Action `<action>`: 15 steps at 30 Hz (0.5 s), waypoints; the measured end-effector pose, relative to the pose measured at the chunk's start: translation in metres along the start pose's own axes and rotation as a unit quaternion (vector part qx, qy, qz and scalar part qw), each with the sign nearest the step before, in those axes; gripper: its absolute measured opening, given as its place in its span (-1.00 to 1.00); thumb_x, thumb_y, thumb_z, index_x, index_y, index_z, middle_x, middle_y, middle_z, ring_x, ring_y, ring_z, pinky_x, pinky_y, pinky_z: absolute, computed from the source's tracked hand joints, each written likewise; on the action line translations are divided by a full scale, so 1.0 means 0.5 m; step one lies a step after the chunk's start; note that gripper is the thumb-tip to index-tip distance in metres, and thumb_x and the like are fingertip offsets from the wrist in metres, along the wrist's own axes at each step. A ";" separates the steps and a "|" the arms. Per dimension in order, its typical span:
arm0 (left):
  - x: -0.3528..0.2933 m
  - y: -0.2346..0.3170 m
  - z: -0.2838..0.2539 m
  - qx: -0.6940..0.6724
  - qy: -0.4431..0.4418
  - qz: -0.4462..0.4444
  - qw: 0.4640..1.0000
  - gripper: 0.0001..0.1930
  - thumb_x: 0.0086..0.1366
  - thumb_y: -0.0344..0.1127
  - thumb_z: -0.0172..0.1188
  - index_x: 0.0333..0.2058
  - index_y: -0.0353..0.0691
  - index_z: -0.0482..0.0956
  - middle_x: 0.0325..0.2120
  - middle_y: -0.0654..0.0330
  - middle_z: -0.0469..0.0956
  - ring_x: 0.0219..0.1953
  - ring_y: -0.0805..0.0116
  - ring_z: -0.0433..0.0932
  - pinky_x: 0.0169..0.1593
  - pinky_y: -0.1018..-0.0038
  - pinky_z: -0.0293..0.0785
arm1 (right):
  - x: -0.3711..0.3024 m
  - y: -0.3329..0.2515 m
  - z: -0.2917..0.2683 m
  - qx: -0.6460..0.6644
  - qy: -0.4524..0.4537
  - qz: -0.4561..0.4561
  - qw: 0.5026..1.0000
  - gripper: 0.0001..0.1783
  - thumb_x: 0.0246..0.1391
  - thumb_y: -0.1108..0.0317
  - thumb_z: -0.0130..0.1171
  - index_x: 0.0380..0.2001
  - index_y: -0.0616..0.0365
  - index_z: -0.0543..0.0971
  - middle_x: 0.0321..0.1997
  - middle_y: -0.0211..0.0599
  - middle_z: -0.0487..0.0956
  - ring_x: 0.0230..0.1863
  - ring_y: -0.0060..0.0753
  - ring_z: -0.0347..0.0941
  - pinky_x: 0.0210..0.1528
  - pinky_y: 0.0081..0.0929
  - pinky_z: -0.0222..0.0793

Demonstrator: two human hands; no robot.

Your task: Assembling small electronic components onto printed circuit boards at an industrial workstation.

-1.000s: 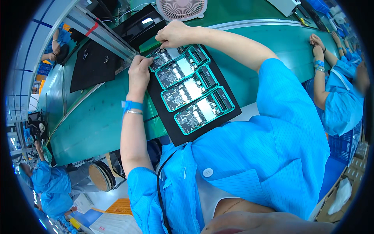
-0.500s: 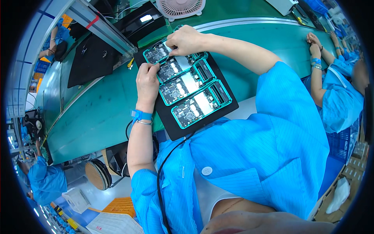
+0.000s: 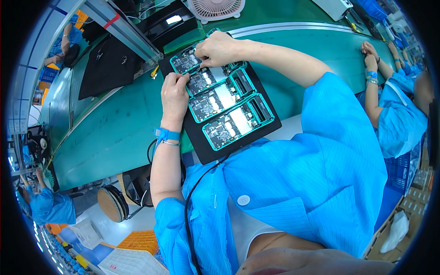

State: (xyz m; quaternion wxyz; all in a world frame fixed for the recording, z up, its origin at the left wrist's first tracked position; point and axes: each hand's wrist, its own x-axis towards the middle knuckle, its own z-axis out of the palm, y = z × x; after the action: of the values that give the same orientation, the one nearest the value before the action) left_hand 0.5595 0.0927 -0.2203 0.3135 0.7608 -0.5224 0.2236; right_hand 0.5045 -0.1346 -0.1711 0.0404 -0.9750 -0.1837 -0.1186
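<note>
Several opened phones in teal frames, with bare circuit boards, lie in a row on a black board [image 3: 201, 150]. My right hand [image 3: 220, 49] reaches over the far end of the row, its fingers pinched together between the farthest phone [image 3: 185, 60] and the second phone [image 3: 201, 81]. Bent fingers of my left hand [image 3: 174, 96] press together at the left end of the second phone. What either hand holds, if anything, is hidden. Nearer to me are a third phone [image 3: 211, 104] and the nearest phone [image 3: 229, 129]. A blue band [image 3: 166, 134] circles my left wrist.
The board rests on a green workbench [image 3: 110, 142], partly past its near edge. A black mat [image 3: 107, 71] and a metal post [image 3: 126, 32] stand to the left. Behind are a black box [image 3: 167, 25] and a pale fan [image 3: 216, 8]. Another person's hands [image 3: 370, 51] are at right.
My hands stay almost in place, with the fingers shifting only slightly at the second phone. The view has moved a little. A person at the far left has changed posture.
</note>
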 end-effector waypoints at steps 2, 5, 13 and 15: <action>-0.002 -0.001 0.002 -0.009 0.007 -0.007 1.000 -0.81 0.04 -0.63 0.23 -0.35 -0.27 0.66 -0.43 0.15 0.49 -0.33 0.17 0.54 -0.28 0.31 0.49 | 0.002 -0.003 -0.004 -0.002 -0.006 0.000 1.000 -0.70 -0.04 0.05 0.33 -0.49 0.05 0.60 -0.43 -0.38 0.62 -0.34 -0.19 0.59 -0.35 -0.21 0.47; -0.002 -0.001 0.001 -0.011 0.006 -0.014 1.000 -0.82 0.05 -0.63 0.23 -0.34 -0.28 0.66 -0.43 0.15 0.49 -0.34 0.18 0.54 -0.29 0.32 0.50 | 0.001 -0.009 -0.011 -0.005 -0.024 0.007 1.000 -0.73 -0.03 0.09 0.32 -0.45 0.05 0.60 -0.38 -0.39 0.62 -0.33 -0.20 0.60 -0.35 -0.21 0.48; -0.005 -0.002 0.004 -0.017 0.006 -0.020 1.000 -0.83 0.06 -0.62 0.23 -0.34 -0.27 0.66 -0.43 0.14 0.49 -0.35 0.17 0.54 -0.29 0.32 0.50 | -0.001 -0.008 0.005 -0.052 0.017 -0.024 0.998 -0.74 -0.04 0.10 0.32 -0.39 0.03 0.60 -0.37 -0.41 0.58 -0.39 -0.23 0.60 -0.39 -0.27 0.49; -0.005 -0.003 0.004 -0.021 0.007 -0.020 1.000 -0.83 0.07 -0.62 0.23 -0.35 -0.27 0.66 -0.43 0.14 0.49 -0.35 0.17 0.54 -0.30 0.31 0.50 | 0.001 -0.013 -0.001 -0.041 -0.001 -0.010 0.999 -0.74 -0.03 0.12 0.31 -0.40 0.05 0.61 -0.35 -0.40 0.60 -0.34 -0.21 0.61 -0.35 -0.24 0.51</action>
State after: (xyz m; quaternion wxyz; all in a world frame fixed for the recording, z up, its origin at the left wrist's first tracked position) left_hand 0.5602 0.0935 -0.2240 0.3369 0.7632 -0.5092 0.2115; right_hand 0.5025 -0.1285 -0.1700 -0.0014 -0.9740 -0.1885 -0.1260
